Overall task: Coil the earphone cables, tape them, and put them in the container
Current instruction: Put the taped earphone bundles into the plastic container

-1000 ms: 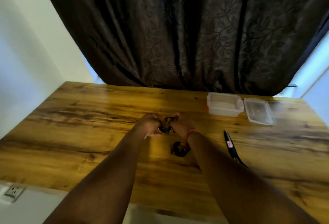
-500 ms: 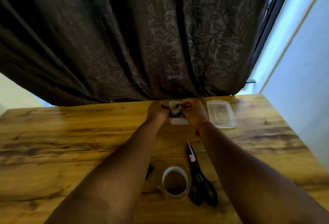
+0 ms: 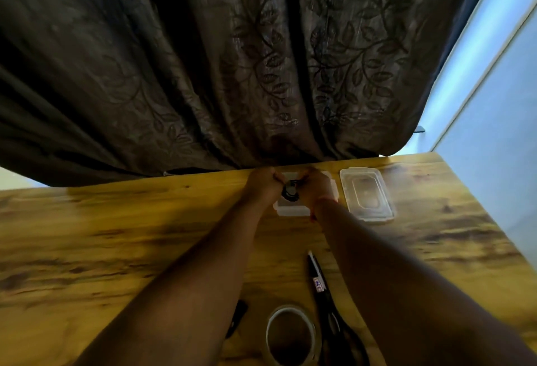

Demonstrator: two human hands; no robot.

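A small black coil of earphone cable (image 3: 290, 192) hangs between both my hands, right over the open clear plastic container (image 3: 292, 210) at the far edge of the table. My left hand (image 3: 262, 186) pinches the coil from the left and my right hand (image 3: 315, 188) pinches it from the right. The container's clear lid (image 3: 366, 194) lies flat just to its right. A second black earphone bundle (image 3: 236, 317) lies near me, mostly hidden under my left forearm.
A roll of clear tape (image 3: 290, 336) stands at the near edge, with black scissors (image 3: 328, 304) right beside it. The wooden table (image 3: 116, 249) ends at a dark patterned curtain (image 3: 232, 75). A pale wall (image 3: 494, 133) runs along the right.
Both hands carried the coil from the table's middle out over the open container. The camera swung right and down, so the tape roll and scissors came into view.
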